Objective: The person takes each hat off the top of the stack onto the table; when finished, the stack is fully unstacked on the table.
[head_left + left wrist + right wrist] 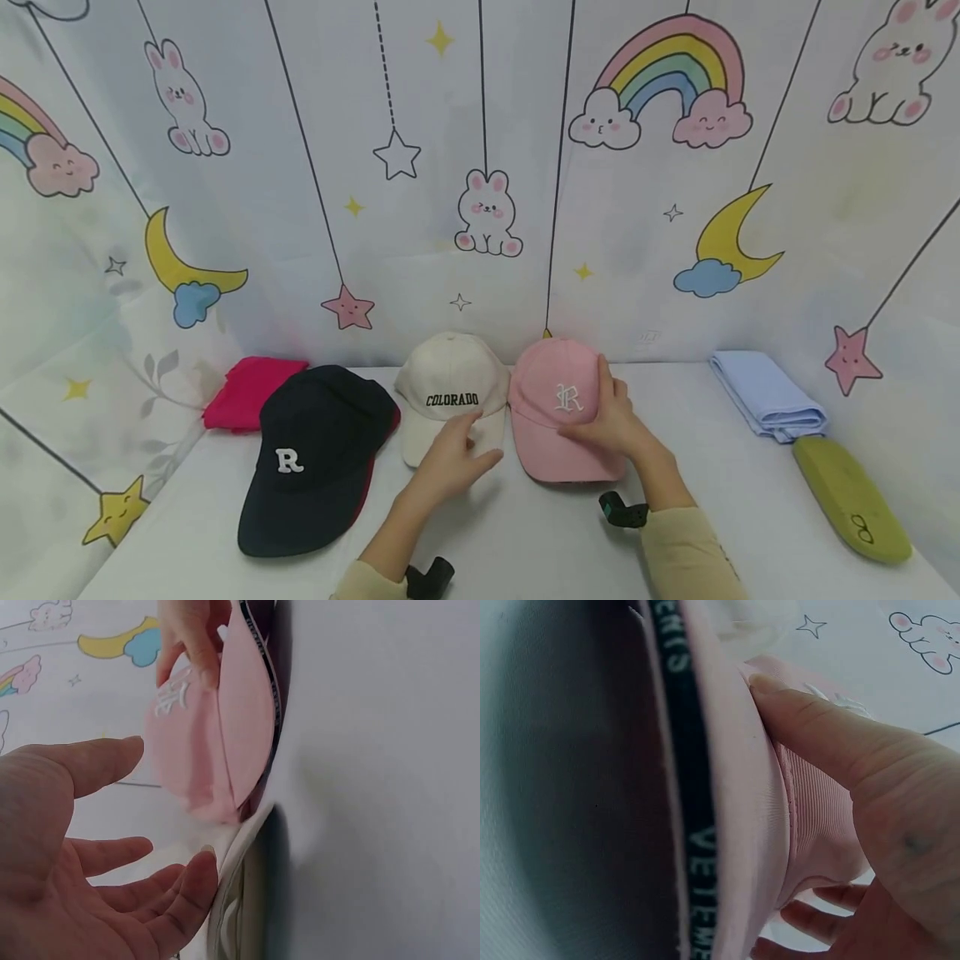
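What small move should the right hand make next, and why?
Probably ease its grip and let go: the right hand is holding the pink cap, which sits beside the cream cap, both facing the head camera, so little adjusting seems needed.

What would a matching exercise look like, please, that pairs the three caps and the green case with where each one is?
Column one
1. Black cap
2. Cream cap
3. Pink cap
4. Green case

Column two
A. Held by the right hand
B. Just in front of the folded light-blue cloth
C. Partly in front of the red cloth, as the head view shows it
D. Between two other caps

Right pairs: 1-C, 2-D, 3-A, 4-B.
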A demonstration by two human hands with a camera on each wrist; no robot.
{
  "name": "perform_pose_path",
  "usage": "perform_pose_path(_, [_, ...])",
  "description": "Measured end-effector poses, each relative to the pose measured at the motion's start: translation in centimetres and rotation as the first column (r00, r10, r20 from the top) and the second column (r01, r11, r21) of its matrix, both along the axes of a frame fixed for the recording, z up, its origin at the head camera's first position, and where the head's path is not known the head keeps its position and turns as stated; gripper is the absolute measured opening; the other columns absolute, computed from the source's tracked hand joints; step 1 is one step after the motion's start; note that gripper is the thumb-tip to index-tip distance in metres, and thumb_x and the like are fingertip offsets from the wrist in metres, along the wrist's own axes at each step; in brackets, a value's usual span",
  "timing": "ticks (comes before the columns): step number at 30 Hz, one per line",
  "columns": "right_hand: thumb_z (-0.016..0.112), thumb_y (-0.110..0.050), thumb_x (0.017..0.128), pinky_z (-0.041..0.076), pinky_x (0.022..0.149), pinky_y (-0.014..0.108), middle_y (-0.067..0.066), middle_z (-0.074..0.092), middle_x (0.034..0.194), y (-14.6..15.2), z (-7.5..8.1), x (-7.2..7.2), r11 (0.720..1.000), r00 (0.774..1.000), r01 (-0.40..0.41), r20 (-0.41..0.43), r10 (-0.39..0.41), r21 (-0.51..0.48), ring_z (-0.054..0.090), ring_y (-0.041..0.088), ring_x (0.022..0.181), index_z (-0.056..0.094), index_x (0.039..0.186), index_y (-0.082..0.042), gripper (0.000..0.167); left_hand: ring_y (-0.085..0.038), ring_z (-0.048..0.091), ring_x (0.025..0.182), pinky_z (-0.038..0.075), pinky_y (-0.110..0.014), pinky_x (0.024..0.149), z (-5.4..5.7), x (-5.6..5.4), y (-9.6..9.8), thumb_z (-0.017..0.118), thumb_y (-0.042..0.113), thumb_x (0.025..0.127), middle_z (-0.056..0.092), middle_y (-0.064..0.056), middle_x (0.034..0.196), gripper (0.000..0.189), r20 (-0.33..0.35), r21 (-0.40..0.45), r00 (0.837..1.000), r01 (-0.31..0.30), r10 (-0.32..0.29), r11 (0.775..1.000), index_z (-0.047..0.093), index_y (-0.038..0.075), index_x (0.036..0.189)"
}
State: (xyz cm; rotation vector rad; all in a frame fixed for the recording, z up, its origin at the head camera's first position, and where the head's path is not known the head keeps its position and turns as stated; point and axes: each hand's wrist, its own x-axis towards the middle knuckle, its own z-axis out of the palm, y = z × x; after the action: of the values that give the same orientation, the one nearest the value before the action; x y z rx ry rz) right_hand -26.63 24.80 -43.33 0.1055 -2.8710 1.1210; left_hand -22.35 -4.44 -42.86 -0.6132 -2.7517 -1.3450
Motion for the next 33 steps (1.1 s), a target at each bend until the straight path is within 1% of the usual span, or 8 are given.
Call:
perform_pose_path(6, [0.089, -0.047, 0.074, 0.034, 0.104, 0.070, 0.040, 0.013, 0.148, -0.1, -0.3, -0.1, 1.000, 1.000, -0.003, -0.007, 0.003, -0.015, 0.036, 0.060, 0.130, -0.017, 0.159, -0.012, 0.140, -0.029, 0.060, 0.103, 0.053, -0.045, 0.084, 0.3, 0.6, -2.2, 0.078, 0.027, 0.089, 0.052, -0.022, 0.136, 0.070, -0.011, -0.016, 0.999, -0.047, 0.047, 0.999, 0.048, -0.001, 0.145])
perform_pose_path(11, [0.088, -0.045, 0.075, 0.034, 0.103, 0.070, 0.040, 0.015, 0.147, -0.4, -0.3, -0.1, 1.000, 1.000, 0.006, -0.010, -0.006, -0.011, 0.037, 0.060, 0.129, -0.015, 0.160, -0.011, 0.137, -0.030, 0.060, 0.105, 0.053, -0.046, 0.083, 0.5, 1.1, -3.3, 0.079, 0.028, 0.088, 0.051, -0.022, 0.137, 0.071, 0.024, -0.035, 0.996, -0.090, 0.091, 0.995, 0.047, 0.001, 0.146])
perform_pose_path(19, [0.085, -0.048, 0.077, 0.035, 0.103, 0.070, 0.039, 0.017, 0.148, -0.5, -0.4, -0.2, 0.999, 0.999, 0.040, -0.021, -0.040, 0.008, 0.037, 0.059, 0.130, -0.012, 0.160, -0.011, 0.133, -0.029, 0.061, 0.105, 0.053, -0.041, 0.078, 1.1, 1.7, -4.7, 0.080, 0.028, 0.088, 0.049, -0.022, 0.141, 0.073, 0.030, -0.019, 0.993, -0.110, 0.110, 0.994, 0.046, 0.001, 0.147])
perform_pose_path(22, [0.085, -0.050, 0.077, 0.035, 0.103, 0.070, 0.037, 0.018, 0.149, -0.5, -0.5, -0.4, 0.999, 0.998, 0.054, -0.029, -0.054, 0.008, 0.035, 0.057, 0.132, -0.012, 0.160, -0.011, 0.133, -0.029, 0.061, 0.105, 0.053, -0.040, 0.076, 1.4, 1.8, -5.2, 0.080, 0.029, 0.088, 0.049, -0.022, 0.141, 0.073, 0.038, -0.015, 0.991, -0.127, 0.127, 0.992, 0.046, 0.001, 0.147])
perform_pose_path(28, [0.084, -0.052, 0.077, 0.036, 0.102, 0.071, 0.036, 0.017, 0.150, -0.5, -0.8, -0.7, 0.998, 0.997, 0.070, -0.029, -0.070, -0.001, 0.033, 0.056, 0.132, -0.013, 0.161, -0.015, 0.133, -0.027, 0.061, 0.104, 0.054, -0.039, 0.078, 1.5, 1.7, -6.1, 0.080, 0.028, 0.088, 0.050, -0.021, 0.140, 0.072, 0.024, -0.034, 0.985, -0.172, 0.172, 0.985, 0.047, 0.002, 0.146])
perform_pose_path(33, [0.082, -0.053, 0.078, 0.035, 0.102, 0.071, 0.035, 0.017, 0.151, -0.5, -1.1, -1.1, 0.996, 0.996, 0.087, -0.030, -0.087, 0.010, 0.032, 0.056, 0.133, -0.014, 0.161, -0.018, 0.132, -0.028, 0.062, 0.105, 0.055, -0.040, 0.079, 1.6, 1.7, -6.8, 0.080, 0.027, 0.089, 0.048, -0.021, 0.142, 0.071, 0.013, -0.037, 0.982, -0.188, 0.189, 0.981, 0.047, 0.001, 0.147])
